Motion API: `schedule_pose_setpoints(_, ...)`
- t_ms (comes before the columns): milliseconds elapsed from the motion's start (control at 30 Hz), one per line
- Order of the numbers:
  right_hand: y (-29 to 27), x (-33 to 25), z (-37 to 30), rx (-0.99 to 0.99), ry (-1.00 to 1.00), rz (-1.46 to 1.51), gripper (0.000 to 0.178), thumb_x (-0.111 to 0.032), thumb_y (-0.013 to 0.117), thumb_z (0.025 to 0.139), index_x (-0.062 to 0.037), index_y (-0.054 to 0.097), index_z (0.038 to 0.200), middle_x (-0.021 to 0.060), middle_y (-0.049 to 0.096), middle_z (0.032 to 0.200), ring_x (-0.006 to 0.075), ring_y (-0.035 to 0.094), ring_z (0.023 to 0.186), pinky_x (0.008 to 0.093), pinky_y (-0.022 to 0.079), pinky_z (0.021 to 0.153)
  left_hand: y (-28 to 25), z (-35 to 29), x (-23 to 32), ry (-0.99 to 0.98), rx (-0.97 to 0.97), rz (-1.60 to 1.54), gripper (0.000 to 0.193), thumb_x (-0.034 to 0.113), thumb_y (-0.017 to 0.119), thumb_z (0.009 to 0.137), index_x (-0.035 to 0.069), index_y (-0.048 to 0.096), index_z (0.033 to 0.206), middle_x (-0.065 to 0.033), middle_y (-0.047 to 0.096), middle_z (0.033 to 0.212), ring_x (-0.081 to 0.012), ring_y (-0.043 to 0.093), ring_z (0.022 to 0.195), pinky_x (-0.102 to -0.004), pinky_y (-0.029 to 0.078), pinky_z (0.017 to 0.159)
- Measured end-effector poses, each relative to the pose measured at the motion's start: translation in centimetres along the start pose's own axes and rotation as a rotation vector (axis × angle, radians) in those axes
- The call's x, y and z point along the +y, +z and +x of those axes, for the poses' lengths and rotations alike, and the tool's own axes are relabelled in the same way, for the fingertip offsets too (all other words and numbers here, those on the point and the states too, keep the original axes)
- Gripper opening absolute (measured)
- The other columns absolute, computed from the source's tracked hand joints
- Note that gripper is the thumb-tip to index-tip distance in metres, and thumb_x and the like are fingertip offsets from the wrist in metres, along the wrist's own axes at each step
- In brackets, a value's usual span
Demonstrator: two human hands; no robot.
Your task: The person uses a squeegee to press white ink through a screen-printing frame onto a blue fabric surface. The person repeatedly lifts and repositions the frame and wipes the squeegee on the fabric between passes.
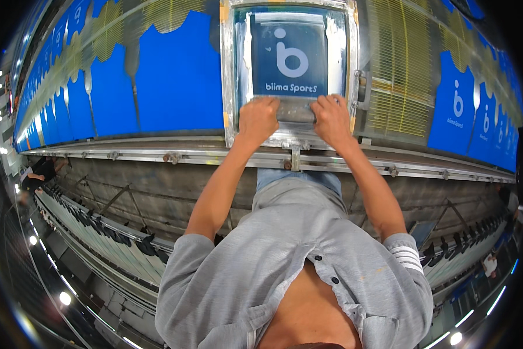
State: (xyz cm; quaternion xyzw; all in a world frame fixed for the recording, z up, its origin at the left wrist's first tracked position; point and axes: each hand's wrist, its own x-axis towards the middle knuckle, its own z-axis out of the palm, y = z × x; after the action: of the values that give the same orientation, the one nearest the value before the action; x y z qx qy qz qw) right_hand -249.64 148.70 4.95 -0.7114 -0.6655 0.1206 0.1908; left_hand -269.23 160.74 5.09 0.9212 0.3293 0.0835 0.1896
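Observation:
A screen-printing frame with metal sides lies over the long table in front of me. Its dark mesh carries a pale logo, and white ink is smeared along both inner sides. Across the near end of the mesh lies a squeegee, wide and greyish. My left hand is closed round its left end, my right hand round its right end. Both sets of fingers curl over the far side of the squeegee. Whatever lies under the frame is hidden apart from what shows through the mesh.
Blue cut garment panels without print lie to the left. On the right, blue panels bear a white logo. A metal rail runs along the table's near edge. Another long table stands behind me, and people are far off at both sides.

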Motion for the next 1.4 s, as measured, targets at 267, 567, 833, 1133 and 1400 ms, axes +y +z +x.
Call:
schedule_pose_setpoints(267, -2.4, -0.1, -2.5, -0.303, 0.154, 0.327, 0.046, -0.038, 0.079, 0.083, -0.0041, 0.072, 0.112, 0.0145, 0.069, 0.105, 0.0325, 0.063, 0.110, 0.0456, 0.043, 0.103, -2.0, -0.7, 3.7, -0.120, -0.583, 0.160, 0.028, 0.013, 0.073, 0.071, 0.005, 0.077, 0.098, -0.0197, 0.074, 0.095, -0.0372, 0.071, 0.090, -0.0475, 0.056, 0.083)
schedule_pose_setpoints(567, -0.6, 13.5, 1.0, 0.366, 0.839, 0.544, 0.059, -0.040, 0.073, 0.090, 0.0001, 0.063, 0.132, 0.0149, 0.067, 0.099, 0.0245, 0.066, 0.083, 0.0369, 0.052, 0.075, 4.3, 11.3, -0.1, -0.324, -1.361, -0.050, 0.045, 0.013, 0.086, 0.064, -0.010, 0.071, 0.101, -0.0279, 0.070, 0.105, -0.0390, 0.069, 0.094, -0.0484, 0.054, 0.077)
schedule_pose_setpoints(833, -1.5, 12.0, 2.3, 0.335, 1.084, 1.022, 0.024, -0.020, 0.066, 0.096, 0.0004, 0.065, 0.109, 0.0005, 0.051, 0.058, 0.0095, 0.045, 0.047, 0.0283, 0.033, 0.044, -2.2, 26.8, -6.0, -0.031, -0.929, 0.062, 0.039, 0.011, 0.079, 0.057, -0.003, 0.075, 0.094, -0.0201, 0.073, 0.082, -0.0308, 0.069, 0.074, -0.0474, 0.050, 0.063)
schedule_pose_setpoints(1133, -2.7, 11.9, 2.5, 0.326, 1.009, 0.951, 0.026, -0.024, 0.069, 0.093, 0.0009, 0.068, 0.100, 0.0011, 0.054, 0.060, 0.0087, 0.048, 0.047, 0.0269, 0.033, 0.043, 0.1, 16.5, -2.9, 0.071, 0.015, 0.041, 0.023, 0.013, 0.067, 0.071, 0.013, 0.077, 0.091, -0.0141, 0.073, 0.088, -0.0343, 0.071, 0.088, -0.0482, 0.056, 0.074)
schedule_pose_setpoints(1400, 0.7, 13.8, 2.9, 0.511, 0.808, 0.593, 0.033, -0.030, 0.070, 0.093, 0.0018, 0.074, 0.102, 0.0084, 0.070, 0.087, 0.0179, 0.059, 0.076, 0.0377, 0.047, 0.072, 2.5, -7.0, 4.5, 0.099, 0.145, 0.054, 0.039, -0.001, 0.059, 0.078, -0.002, 0.069, 0.115, -0.0158, 0.069, 0.119, -0.0316, 0.065, 0.115, -0.0428, 0.053, 0.096)
